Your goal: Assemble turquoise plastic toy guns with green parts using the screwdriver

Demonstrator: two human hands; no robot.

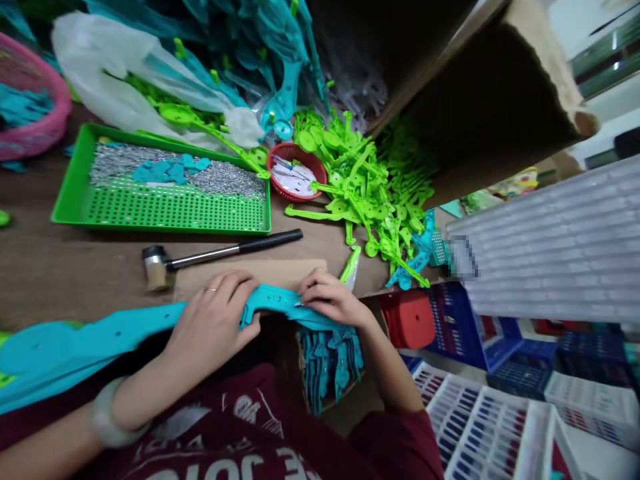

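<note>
A long turquoise plastic part lies along the table's near edge, running off to the lower left, with a curved end to the right. My left hand is closed around it, thumb underneath near the curved notch. At the curved end, my right hand has its fingers bent together on the same part; something small and shiny shows at the fingertips, too small to name. Small holes dot the part between the hands. Just beyond it lie a cardboard strip and a mallet with a black handle.
A green tray holds metal pins and turquoise pieces. Beside it stands a red basket with white pieces. Bright green plastic parts are heaped at the right, near an open carton. Below hangs a box of turquoise parts.
</note>
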